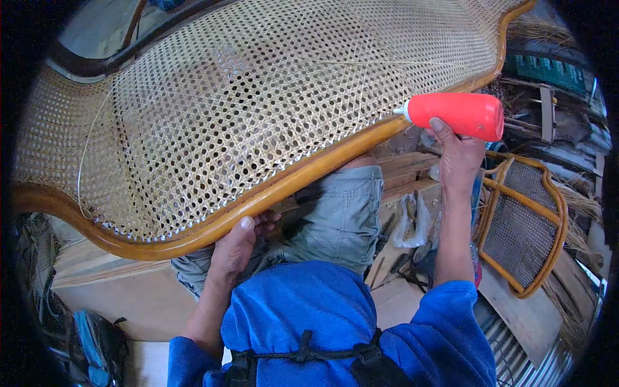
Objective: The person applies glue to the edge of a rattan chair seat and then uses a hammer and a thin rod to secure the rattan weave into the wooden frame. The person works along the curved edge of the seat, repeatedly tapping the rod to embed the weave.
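Across my lap lies a large curved panel of woven cane webbing (271, 97), bordered by a glossy brown wooden frame (309, 175). My left hand (236, 249) is closed on the near rail of this frame, thumb against its side and fingers underneath, partly hidden. In my right hand (461, 158) is a red squeeze bottle (458, 113), tilted nearly flat with its white nozzle pointing left. The nozzle tip is at the seam between cane and frame; whether it touches cannot be made out. White spots dot the edge holes along the near rail. A loose cane strand (85, 151) curls up at the left.
At the right stands a smaller wooden-framed cane panel (521, 222). A white plastic bag (412, 222) and scattered tools lie on wood beyond my knee. A black and blue bag (93, 345) rests at lower left, beside a wooden box (122, 290). Fibre bundles and planks crowd the right edge.
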Demonstrator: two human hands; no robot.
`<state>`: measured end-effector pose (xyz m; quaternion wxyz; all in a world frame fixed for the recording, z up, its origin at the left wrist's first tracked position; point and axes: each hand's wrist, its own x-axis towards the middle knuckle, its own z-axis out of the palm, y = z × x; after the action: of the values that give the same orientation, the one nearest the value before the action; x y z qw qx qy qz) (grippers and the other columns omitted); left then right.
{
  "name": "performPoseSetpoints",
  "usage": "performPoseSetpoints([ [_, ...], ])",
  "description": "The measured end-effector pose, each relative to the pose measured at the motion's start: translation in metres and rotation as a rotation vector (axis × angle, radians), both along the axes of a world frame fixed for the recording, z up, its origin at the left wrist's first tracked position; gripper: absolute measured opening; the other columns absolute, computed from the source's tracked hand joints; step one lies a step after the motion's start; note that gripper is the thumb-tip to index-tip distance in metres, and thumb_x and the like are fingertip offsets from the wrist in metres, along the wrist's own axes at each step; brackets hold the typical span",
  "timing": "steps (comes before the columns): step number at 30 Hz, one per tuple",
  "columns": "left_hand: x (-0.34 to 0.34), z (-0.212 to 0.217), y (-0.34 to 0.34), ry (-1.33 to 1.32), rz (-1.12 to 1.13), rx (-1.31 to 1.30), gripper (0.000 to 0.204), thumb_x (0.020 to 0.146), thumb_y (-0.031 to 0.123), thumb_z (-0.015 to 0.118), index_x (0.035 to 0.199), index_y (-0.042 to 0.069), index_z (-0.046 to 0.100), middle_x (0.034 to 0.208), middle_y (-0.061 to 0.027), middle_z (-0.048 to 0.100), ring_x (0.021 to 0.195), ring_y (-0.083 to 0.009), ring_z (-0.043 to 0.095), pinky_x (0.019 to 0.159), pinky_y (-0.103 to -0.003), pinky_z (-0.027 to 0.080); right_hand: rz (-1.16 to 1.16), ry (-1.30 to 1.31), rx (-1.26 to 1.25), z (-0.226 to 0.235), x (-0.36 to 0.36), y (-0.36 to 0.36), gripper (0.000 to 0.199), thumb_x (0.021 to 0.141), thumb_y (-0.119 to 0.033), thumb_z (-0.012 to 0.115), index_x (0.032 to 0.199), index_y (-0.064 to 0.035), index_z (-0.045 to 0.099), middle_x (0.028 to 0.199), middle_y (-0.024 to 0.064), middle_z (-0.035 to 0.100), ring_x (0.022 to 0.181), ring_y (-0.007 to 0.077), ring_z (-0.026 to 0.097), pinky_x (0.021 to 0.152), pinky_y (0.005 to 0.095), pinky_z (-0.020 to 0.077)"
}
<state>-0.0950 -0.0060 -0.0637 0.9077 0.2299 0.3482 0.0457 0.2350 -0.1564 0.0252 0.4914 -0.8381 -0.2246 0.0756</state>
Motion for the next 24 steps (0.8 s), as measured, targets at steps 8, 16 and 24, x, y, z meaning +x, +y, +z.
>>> performPoseSetpoints([
  [8, -0.001, 0.000, 0.000, -0.002, 0.009, -0.018, 0.046, 0.087, 0.032, 0.055, 0.121, 0.003, 0.048, 0.111, -0.0107, 0.057, 0.106, -0.0237, 0.054, 0.087, -0.037, 0.043, 0.060, -0.364, -0.302, 0.013, -0.014, 0.010, 0.034, 0.073, -0.006, 0.073, 0.103, 0.0014, 0.059, 0.094, 0.0077, 0.064, 0.081, 0.0139, 0.062, 0.068, 0.0251, 0.0495],
  [16, 0.000, 0.000, 0.002, -0.014, 0.017, -0.030, 0.045, 0.086, 0.031, 0.056, 0.120, 0.001, 0.049, 0.110, -0.0102, 0.058, 0.104, -0.0226, 0.055, 0.086, -0.034, 0.043, -0.036, -0.042, 0.082, 0.014, -0.002, -0.009, 0.037, 0.075, -0.002, 0.070, 0.109, 0.0003, 0.056, 0.102, 0.0104, 0.062, 0.088, 0.0207, 0.063, 0.073, 0.0332, 0.0564],
  [24, -0.002, -0.002, 0.001, 0.016, 0.006, -0.019, 0.045, 0.086, 0.031, 0.056, 0.120, 0.002, 0.049, 0.111, -0.0095, 0.058, 0.104, -0.0236, 0.055, 0.086, -0.035, 0.043, 0.008, 0.036, 0.071, 0.004, -0.007, -0.001, 0.038, 0.074, 0.000, 0.070, 0.109, 0.0010, 0.055, 0.101, 0.0110, 0.062, 0.088, 0.0207, 0.063, 0.073, 0.0325, 0.0565],
])
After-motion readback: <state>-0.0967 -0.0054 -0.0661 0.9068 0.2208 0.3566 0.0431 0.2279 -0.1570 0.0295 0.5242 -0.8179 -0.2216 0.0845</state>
